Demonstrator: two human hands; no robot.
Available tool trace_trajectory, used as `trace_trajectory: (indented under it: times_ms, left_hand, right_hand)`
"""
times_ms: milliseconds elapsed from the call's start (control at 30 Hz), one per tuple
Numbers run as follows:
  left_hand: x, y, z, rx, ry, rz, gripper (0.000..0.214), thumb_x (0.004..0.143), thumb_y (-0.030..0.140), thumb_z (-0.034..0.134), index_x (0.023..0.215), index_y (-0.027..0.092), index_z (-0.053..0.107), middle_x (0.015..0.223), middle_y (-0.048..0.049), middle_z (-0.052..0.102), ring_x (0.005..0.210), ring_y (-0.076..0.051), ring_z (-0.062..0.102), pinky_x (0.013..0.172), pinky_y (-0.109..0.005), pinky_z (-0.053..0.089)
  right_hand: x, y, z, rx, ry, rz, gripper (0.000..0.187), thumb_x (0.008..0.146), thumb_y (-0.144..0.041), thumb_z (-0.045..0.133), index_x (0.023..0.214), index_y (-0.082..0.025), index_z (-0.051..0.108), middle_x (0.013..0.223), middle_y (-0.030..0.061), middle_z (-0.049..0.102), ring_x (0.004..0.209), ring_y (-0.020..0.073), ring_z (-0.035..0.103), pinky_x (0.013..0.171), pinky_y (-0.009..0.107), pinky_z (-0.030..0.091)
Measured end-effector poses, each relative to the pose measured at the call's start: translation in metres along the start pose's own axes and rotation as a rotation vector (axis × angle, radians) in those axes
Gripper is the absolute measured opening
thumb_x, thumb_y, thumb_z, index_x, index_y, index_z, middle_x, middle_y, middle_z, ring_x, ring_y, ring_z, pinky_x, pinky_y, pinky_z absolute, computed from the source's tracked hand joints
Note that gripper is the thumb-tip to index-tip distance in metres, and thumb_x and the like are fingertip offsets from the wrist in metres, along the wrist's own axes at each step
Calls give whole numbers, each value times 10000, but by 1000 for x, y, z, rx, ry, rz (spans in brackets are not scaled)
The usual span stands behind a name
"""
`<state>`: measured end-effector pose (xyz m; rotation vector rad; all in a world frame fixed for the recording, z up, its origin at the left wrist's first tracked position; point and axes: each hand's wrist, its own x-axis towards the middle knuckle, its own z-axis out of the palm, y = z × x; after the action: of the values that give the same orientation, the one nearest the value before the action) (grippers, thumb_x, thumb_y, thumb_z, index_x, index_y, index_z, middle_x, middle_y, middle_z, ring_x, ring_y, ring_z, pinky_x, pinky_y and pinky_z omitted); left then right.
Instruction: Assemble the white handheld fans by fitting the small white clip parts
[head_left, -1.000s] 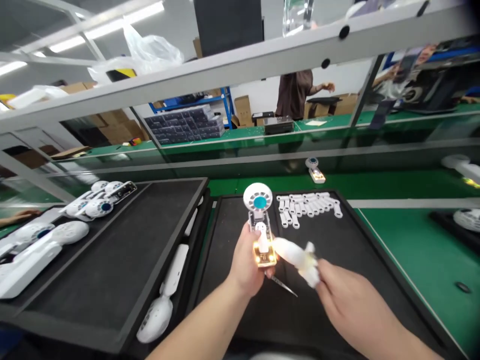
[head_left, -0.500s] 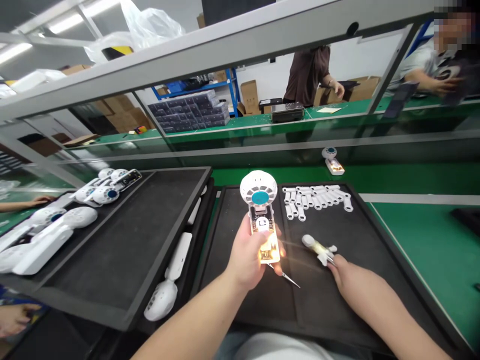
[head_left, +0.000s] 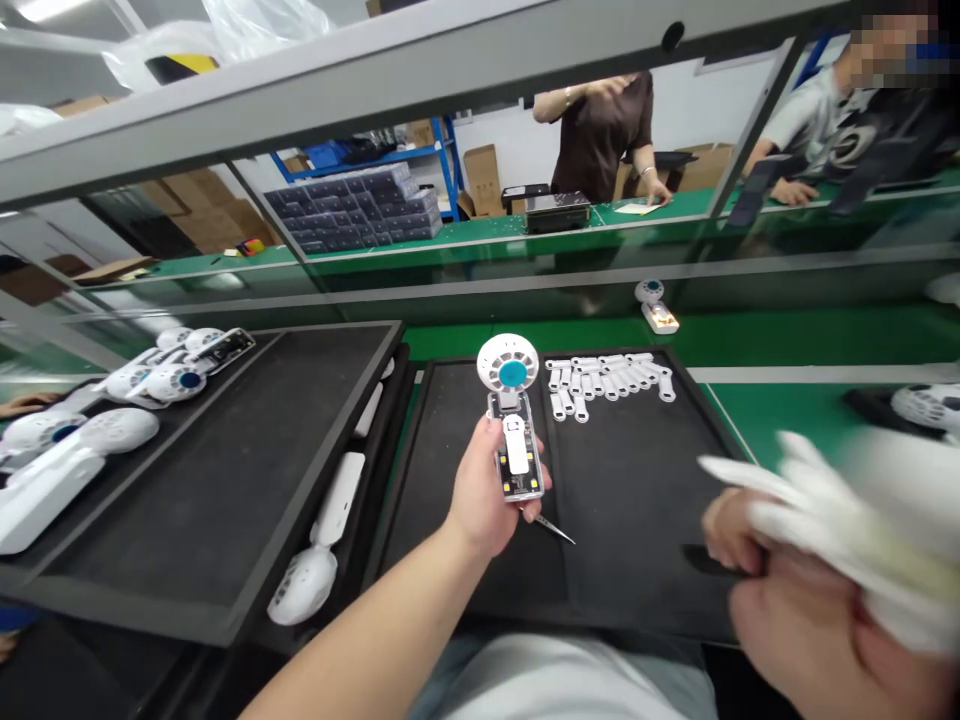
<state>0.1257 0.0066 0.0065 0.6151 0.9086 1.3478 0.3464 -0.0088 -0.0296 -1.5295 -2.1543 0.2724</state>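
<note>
My left hand is closed around a small white handheld fan with its handle cover off, a circuit board showing and a blue hub in the round head. Thin metal tweezers stick out below the same hand. My right hand is close to the camera at the lower right, closed on a white glove or cloth that is smeared by motion. Both hands are over a black foam tray.
Several white plastic parts lie in a row at the tray's far end. A second black tray on the left holds white fan bodies. Another fan lies on the green bench. Other people work behind the shelf frame.
The fan's board light has gone out. My right hand has drawn back from the tray toward the camera and now grips a white glove or cloth instead of the small white part.
</note>
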Motion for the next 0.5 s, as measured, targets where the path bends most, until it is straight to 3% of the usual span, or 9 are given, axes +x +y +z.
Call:
trace_trajectory:
  times_ms: [133,267,367,500]
  left_hand:
    - [-4,-3,2,-2,-39,15,563,789,733,550,922,188,502,684,-8,556,445,-122,508,291,-188,328]
    - [-9,-2,-4,-25,-9,58,623,776,799,506,963,204,506,729,-7,558,466,-131,523,299,-194,326]
    - [-11,0,-5,-24,3,137,670,755,829,506,1017,212,516,736,1,544,480,-126,518,321,-198,339]
    - [-14,-1,-4,-54,-12,157,693,807,806,462,1173,220,517,745,-5,558,477,-113,496,351,-192,309]
  right_hand:
    - [4,-30,5,30,-34,-121,427,983,-309,292,772,-226,654,588,18,620,479,161,577,506,252,463]
    - [-3,-35,13,79,-25,-239,280,924,-218,355,801,-231,605,674,51,663,585,201,650,532,276,472]
    - [-9,-38,19,96,-12,-314,246,904,-169,354,761,-233,543,609,30,623,511,194,609,482,281,431]
    - [-11,-46,27,110,97,-394,222,896,-134,363,747,-231,496,571,2,591,460,166,574,463,263,400]
